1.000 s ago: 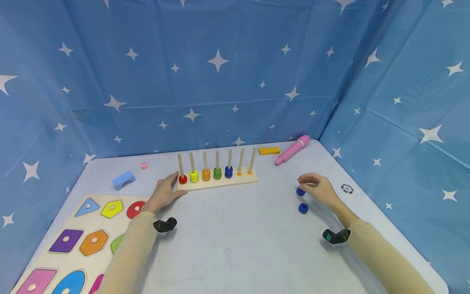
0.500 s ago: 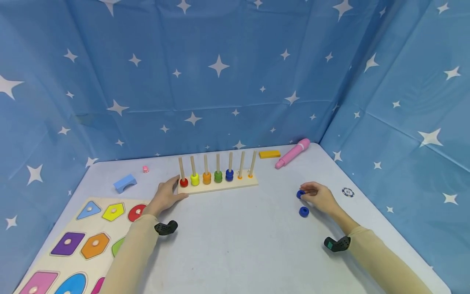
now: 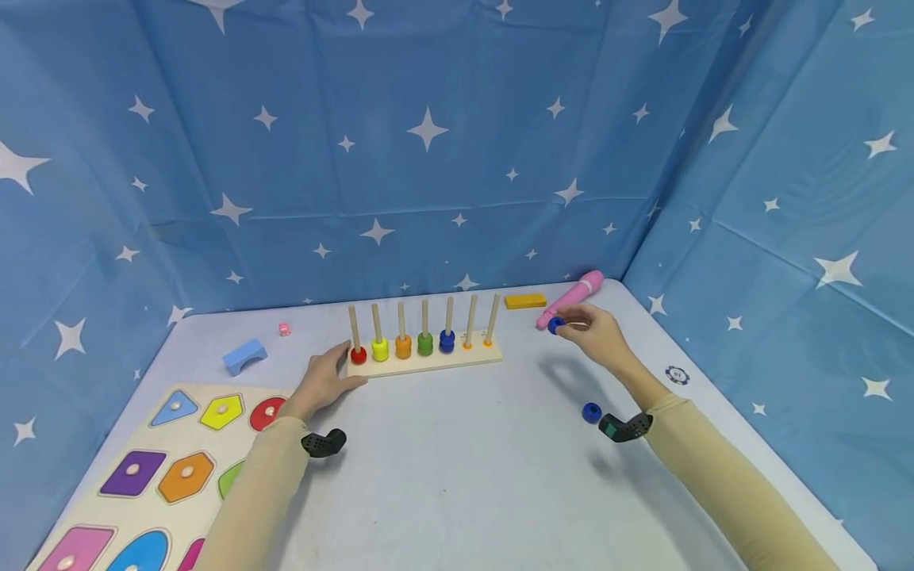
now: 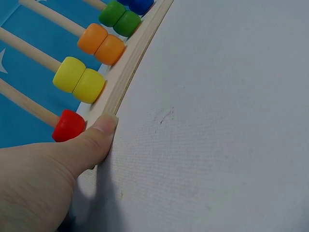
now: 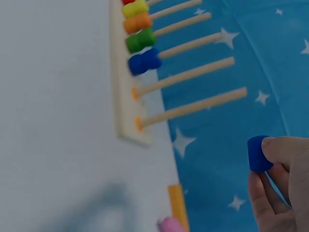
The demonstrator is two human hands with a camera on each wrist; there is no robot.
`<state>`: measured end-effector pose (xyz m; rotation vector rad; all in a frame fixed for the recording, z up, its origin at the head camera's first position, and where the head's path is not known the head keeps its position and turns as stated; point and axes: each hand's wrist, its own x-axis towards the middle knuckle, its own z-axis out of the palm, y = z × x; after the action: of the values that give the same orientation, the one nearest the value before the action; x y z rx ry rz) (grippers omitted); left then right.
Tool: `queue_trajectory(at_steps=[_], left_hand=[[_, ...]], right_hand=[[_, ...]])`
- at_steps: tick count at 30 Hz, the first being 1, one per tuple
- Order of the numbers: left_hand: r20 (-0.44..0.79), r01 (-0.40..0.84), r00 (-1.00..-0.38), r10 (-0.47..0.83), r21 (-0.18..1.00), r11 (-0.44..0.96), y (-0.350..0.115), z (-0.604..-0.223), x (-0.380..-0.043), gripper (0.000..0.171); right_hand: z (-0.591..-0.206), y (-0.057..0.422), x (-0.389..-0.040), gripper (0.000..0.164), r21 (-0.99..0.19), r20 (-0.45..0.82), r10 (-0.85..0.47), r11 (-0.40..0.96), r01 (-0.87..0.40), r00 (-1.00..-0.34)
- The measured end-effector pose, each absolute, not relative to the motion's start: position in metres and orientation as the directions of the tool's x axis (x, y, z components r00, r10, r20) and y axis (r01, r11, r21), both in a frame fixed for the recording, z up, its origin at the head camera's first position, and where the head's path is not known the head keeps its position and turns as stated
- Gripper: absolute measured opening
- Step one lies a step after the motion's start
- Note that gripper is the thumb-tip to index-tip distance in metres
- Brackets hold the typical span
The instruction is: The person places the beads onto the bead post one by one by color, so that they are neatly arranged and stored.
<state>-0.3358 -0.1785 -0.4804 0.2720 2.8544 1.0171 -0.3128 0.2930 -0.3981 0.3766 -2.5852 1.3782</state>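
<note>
My left hand (image 3: 323, 385) holds the left end of a wooden peg board (image 3: 428, 365), thumb on its front edge. Upright pegs carry one red bead (image 4: 69, 125), two yellow beads (image 4: 79, 79), two orange beads (image 3: 403, 346), two green beads (image 3: 425, 343) and two blue beads (image 5: 145, 61). The two rightmost pegs bear no beads. Between thumb and fingers, my right hand (image 3: 596, 337) pinches a loose blue bead (image 5: 258, 153) above the table, right of the board. Another blue bead (image 3: 591, 412) lies on the table near the right wrist.
A shape puzzle board (image 3: 157, 436) lies at left, partly under the left sleeve. Behind it sit a blue arch block (image 3: 245, 356) and a small pink piece (image 3: 285, 328). A yellow block (image 3: 524, 301), pink microphone-like toy (image 3: 581, 289) and poker chip (image 3: 677, 375) lie right.
My right hand has picked up one blue bead from the table and carried it up and leftward, away from the other bead. The left hand stays at the board's end.
</note>
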Motion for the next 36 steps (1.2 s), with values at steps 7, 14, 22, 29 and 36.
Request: queue_trajectory(at_steps=[7,14,22,29,36], left_hand=[[-0.026,0.135,-0.980,0.196,0.634,0.761,-0.181,-0.481,-0.335,0.085],[-0.033,0.130,-0.980,0.195,0.637,0.760,-0.179,-0.482,-0.335,0.086],[-0.034,0.125,-0.981,0.192,0.646,0.753,-0.176,-0.482,-0.334,0.085],[-0.015,0.146,-0.979,0.202,0.637,0.757,-0.177,-0.485,-0.334,0.085],[-0.019,0.136,-0.981,0.194,0.644,0.753,-0.178,-0.483,-0.335,0.085]], right_hand=[[-0.343,0.229,-0.323,0.033,-0.775,0.350,-0.161,0.503,-0.382,-0.923],[-0.355,0.192,-0.359,0.035,-0.764,0.369,-0.223,0.479,-0.431,-0.902],[-0.363,0.150,-0.372,0.031,-0.731,0.360,-0.317,0.489,-0.476,-0.878],[-0.369,0.140,-0.373,0.029,-0.702,0.360,-0.324,0.524,-0.482,-0.875],[-0.367,0.137,-0.377,0.030,-0.680,0.379,-0.323,0.538,-0.498,-0.867]])
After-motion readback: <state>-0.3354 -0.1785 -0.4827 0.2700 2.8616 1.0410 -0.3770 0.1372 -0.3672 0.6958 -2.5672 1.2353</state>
